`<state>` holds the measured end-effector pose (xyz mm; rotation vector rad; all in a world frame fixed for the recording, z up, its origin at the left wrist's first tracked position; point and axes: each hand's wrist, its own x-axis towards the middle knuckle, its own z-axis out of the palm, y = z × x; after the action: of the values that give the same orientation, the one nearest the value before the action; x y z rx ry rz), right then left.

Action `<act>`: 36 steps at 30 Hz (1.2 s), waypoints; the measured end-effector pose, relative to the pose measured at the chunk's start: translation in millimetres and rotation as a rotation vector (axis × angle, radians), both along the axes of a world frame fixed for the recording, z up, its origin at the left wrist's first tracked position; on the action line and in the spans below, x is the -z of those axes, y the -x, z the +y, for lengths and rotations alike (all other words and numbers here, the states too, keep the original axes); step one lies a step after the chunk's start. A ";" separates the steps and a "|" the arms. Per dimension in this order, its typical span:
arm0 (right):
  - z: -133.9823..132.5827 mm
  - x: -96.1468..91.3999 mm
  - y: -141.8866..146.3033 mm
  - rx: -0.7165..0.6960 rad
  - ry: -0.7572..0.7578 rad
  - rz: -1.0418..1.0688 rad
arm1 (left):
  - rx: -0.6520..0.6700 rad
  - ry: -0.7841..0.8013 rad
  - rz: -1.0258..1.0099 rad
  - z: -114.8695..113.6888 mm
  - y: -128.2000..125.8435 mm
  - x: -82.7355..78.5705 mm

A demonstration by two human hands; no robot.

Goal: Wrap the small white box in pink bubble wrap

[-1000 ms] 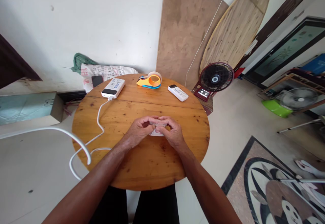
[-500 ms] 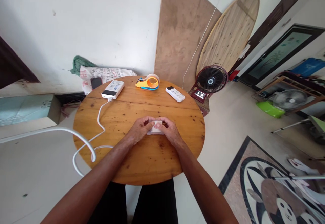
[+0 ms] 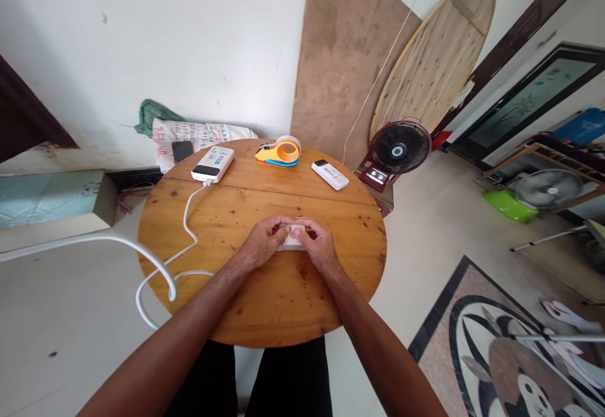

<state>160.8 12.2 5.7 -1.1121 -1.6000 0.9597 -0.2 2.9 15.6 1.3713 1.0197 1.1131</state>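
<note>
On the round wooden table (image 3: 227, 228) my left hand (image 3: 263, 244) and my right hand (image 3: 318, 245) meet at the middle. Both have their fingers curled and pressed onto a small white flat object (image 3: 293, 239) that lies on the tabletop between them. Most of that object is hidden by my fingers, so I cannot name it.
At the table's far side lie a white power bank (image 3: 212, 164) with a white cable (image 3: 186, 228) trailing off the left edge, an orange tape dispenser (image 3: 280, 151) and a white remote (image 3: 330, 174). A dark fan (image 3: 399, 150) stands on the floor to the right.
A second ago my hands held the white object slightly raised; now they press it flat on the table. The view has shifted a little.
</note>
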 end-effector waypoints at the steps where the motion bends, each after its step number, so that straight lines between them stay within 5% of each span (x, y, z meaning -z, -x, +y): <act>1: 0.2 -0.4 0.1 0.023 -0.051 -0.023 | 0.003 0.001 0.005 -0.3 -0.1 -0.3; 10: 3.6 2.0 -2.6 0.099 -0.411 -0.184 | -0.001 0.003 0.016 -1.1 -0.9 -1.7; 27: -27.1 -12.4 -13.3 0.087 -0.585 -0.780 | -0.025 0.092 -0.040 2.9 -2.4 3.1; 36: -27.1 -7.8 -10.3 0.107 -0.624 -0.747 | -0.065 0.035 0.042 3.2 -1.9 7.3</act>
<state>171.1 -14.9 13.5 -1.1328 -2.1837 -0.0963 1.7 6.1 8.3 1.3463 1.1160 1.1130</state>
